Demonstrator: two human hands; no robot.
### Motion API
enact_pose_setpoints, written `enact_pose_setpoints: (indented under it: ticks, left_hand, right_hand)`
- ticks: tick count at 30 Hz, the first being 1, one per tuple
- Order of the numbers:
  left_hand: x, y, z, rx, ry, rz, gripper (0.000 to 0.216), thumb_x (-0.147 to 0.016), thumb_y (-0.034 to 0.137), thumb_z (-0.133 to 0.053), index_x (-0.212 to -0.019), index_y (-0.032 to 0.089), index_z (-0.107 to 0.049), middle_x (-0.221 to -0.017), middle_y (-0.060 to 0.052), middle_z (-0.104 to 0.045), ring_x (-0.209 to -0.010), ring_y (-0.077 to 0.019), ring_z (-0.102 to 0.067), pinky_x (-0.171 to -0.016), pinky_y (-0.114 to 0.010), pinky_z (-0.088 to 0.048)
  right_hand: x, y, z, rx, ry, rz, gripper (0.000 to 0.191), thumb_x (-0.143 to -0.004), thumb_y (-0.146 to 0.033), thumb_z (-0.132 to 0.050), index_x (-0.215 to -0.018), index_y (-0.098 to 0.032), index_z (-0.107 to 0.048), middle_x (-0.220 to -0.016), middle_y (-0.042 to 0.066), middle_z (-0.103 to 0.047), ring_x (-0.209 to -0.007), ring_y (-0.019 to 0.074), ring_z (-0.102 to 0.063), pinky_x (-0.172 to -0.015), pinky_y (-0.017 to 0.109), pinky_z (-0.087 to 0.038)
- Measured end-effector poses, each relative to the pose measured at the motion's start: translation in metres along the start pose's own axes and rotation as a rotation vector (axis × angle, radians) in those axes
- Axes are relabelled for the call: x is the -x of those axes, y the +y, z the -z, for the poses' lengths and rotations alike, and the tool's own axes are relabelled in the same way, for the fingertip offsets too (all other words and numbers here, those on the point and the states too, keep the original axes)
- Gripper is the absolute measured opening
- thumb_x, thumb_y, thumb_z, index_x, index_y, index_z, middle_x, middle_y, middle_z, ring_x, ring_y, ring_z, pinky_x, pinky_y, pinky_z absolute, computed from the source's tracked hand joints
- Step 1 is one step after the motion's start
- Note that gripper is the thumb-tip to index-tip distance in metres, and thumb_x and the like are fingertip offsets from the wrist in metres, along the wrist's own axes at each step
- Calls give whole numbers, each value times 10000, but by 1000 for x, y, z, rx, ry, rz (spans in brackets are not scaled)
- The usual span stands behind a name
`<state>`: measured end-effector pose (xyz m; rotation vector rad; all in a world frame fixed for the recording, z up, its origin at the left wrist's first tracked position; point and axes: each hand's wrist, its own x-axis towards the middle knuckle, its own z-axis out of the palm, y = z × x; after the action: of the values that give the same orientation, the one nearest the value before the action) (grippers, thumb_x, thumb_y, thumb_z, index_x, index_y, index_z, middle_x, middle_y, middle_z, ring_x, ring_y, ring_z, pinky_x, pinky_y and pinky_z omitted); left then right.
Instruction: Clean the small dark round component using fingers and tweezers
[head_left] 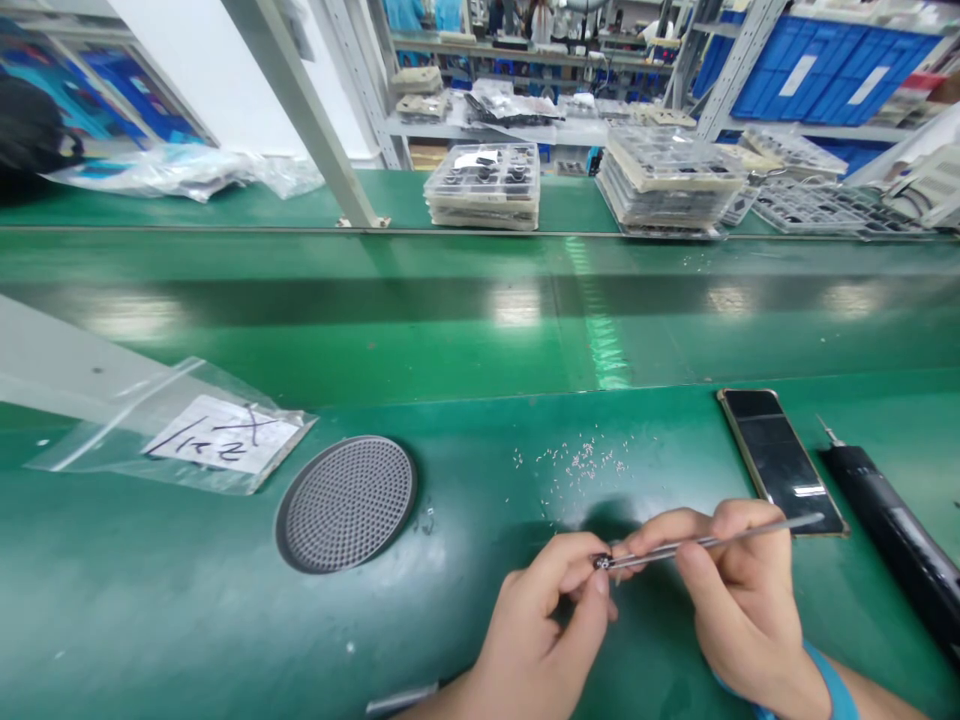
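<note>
Between the thumb and fingers of my left hand is a small black part with a shiny metal face. My right hand is closed around a pair of metal tweezers, held nearly level. The tweezers' tips reach the black part; whether they pinch anything there is too small to tell. Just beyond my hands, many tiny pale pieces lie scattered on the green bench mat. A blue band circles my right wrist.
Left of my hands lies a round grey perforated tray, near a labelled zip bag. A phone and a black electric screwdriver lie at right. Stacked plastic trays stand on the back ledge beside a metal post.
</note>
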<state>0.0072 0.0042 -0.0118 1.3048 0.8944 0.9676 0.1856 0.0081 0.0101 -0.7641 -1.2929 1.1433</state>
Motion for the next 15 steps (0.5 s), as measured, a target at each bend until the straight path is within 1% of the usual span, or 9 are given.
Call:
enact_pose_setpoints:
  ticks: [5,11,15]
  left_hand:
    - [1,2,-1,4,-9,-7,136,-1080,267,-471,-1116,199,-584,-801,-6,-677,-613,-99,-550,-546,-185,-370]
    - [0,2,-1,-8,-9,-7,128,-1074,261,-477,-1102,193,-582,-784,-2,-669,-593,-96,-527,-528,-185,-351]
    - [0,2,1,-9,-9,-18,126,-1070,254,-478,-1108,191,-580,-780,-2,-666,-630,-102,-553,-572,-184,-375]
  right_hand:
    - [0,0,1,7,-12,1,121,-1197,-224,-445,-1191,-325,-380,-1115,38,-723,-1008,207,-727,-867,292,-628]
    - [-2,-1,0,18,-21,8,116,-1198,-230,-445,-1185,-324,-378,-1102,38,-728,-1009,208,-726,-856,292,-631]
    - [-3,-2,-2,37,-14,14,128,-1194,-229,-466,-1180,-322,-379,-1091,35,-737,-987,205,-734,-836,287,-640]
